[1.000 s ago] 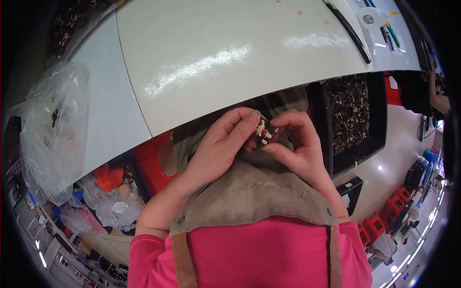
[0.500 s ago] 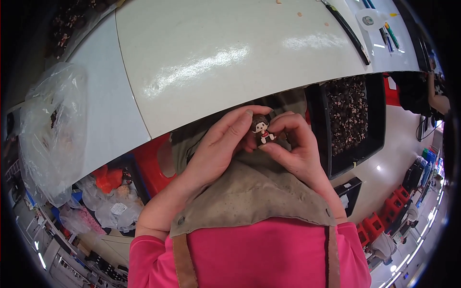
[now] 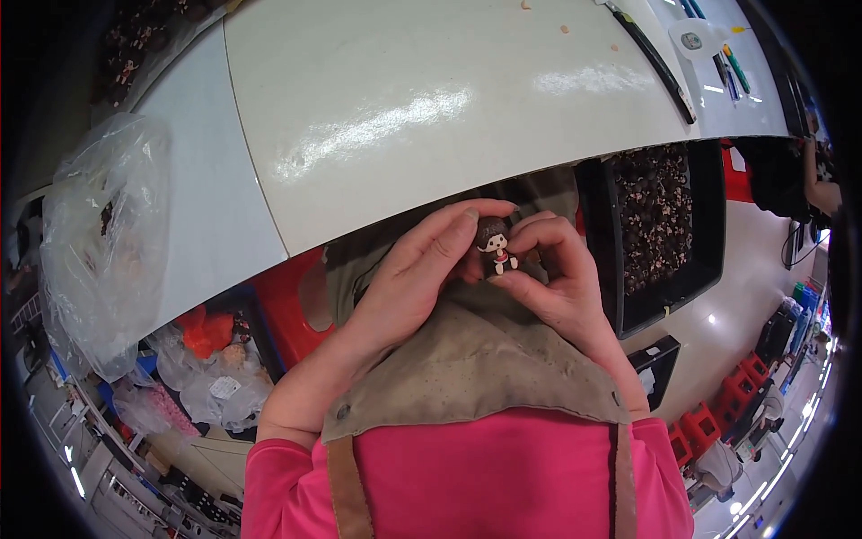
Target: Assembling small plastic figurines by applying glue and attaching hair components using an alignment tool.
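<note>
1. The person holds a small figurine (image 3: 493, 247) between both hands, just below the near edge of a wide white table (image 3: 431, 108) and above the lap.
2. The left hand (image 3: 415, 274) is closed around the figurine from the left, with its fingers curled behind it and the thumb reaching up beside the brown head.
3. The right hand (image 3: 552, 278) is pinched on the figurine from the right, with the fingertips at the body and near the feet. The two hands touch each other around it.
4. The figurine stands upright, facing the camera. It has a brown head and a pale body with a touch of red at the chest. As far as can be judged it looks whole, so the handling of this piece seems well along; whether anything on it is left to fit or check cannot be told.
5. To the right, at the table's edge, a black tray (image 3: 669, 225) is full of many small dark and pale pieces that look like the same kind of thing. Judging by that, much of the batch is left.
6. At the far left a clear plastic bag (image 3: 103, 234) lies on the table, with only a few dark bits showing inside it.
7. The person wears a pink top (image 3: 467, 476) under a tan apron (image 3: 467, 368). Red crates (image 3: 287, 314) and bagged goods sit under the table on the left.
8. Pens (image 3: 729, 63) and a long dark strip (image 3: 655, 58) lie at the table's far right, well apart from the hands.
</note>
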`<action>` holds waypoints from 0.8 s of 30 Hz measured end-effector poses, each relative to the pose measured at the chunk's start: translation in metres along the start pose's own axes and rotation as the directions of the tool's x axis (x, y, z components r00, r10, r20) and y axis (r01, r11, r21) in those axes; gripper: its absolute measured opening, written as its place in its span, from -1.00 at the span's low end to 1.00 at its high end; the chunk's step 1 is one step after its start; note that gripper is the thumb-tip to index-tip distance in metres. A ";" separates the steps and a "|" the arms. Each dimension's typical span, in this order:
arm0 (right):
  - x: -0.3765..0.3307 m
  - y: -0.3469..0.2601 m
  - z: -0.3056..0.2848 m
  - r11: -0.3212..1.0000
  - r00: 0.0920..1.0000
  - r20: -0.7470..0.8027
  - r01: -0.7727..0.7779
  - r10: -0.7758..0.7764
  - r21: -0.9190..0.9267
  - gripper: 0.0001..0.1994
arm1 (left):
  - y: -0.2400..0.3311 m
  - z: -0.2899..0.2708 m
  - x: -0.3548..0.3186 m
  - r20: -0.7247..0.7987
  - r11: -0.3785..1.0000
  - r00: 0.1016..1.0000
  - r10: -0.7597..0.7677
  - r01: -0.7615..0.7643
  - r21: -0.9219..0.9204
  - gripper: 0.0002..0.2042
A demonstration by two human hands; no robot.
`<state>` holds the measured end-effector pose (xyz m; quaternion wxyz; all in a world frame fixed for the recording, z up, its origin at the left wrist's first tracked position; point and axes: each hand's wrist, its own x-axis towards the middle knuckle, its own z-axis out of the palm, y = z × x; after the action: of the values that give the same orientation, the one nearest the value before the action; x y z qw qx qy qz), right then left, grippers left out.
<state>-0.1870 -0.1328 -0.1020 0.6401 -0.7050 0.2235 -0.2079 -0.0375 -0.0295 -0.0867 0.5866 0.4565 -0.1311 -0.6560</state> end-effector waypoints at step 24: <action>-0.004 -0.009 0.001 0.947 0.973 0.056 -0.230 0.223 0.224 -0.78 | -0.004 0.000 -0.001 -0.041 0.999 0.999 0.009 -0.011 -0.050 -0.67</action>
<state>-0.1895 -0.1288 -0.0931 0.7399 -0.5993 0.2681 -0.1469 -0.0403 -0.0273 -0.0893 0.6036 0.4540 -0.1049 -0.6469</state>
